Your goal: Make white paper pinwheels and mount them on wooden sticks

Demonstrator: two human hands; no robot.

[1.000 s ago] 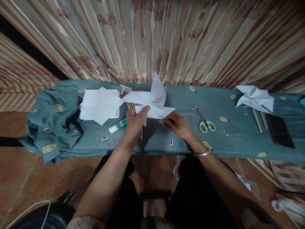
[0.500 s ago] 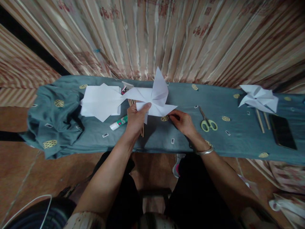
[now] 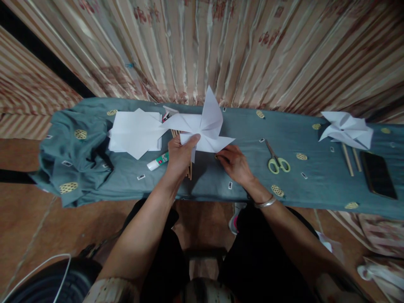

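My left hand [image 3: 181, 155] is closed on a white paper pinwheel [image 3: 211, 118], its thumb pressed near the centre and the paper blades fanned out above the cloth. Just below the pinwheel's right blade, my right hand [image 3: 235, 165] has its fingertips drawn together. Whatever may be between them is too small to make out. Several wooden sticks [image 3: 190, 171] lie under the pinwheel and my left hand, mostly covered. A glue stick [image 3: 158, 161] rests beside my left wrist. Behind it, a stack of white paper [image 3: 121, 131] has a loose sheet [image 3: 139, 136] turned at an angle on top.
Scissors [image 3: 278, 164] with pale green handles lie right of my right hand. Farther right are another paper pinwheel [image 3: 347, 128], two sticks [image 3: 348, 159] and a black phone [image 3: 378, 174]. A small open box [image 3: 168, 112] sits behind the sticks. A curtain [image 3: 195, 50] hangs along the table's back edge.
My right hand has moved slightly left and down, its fingers drawing in beneath the pinwheel's right blade. My left hand keeps its hold on the pinwheel. The view has shifted a little.
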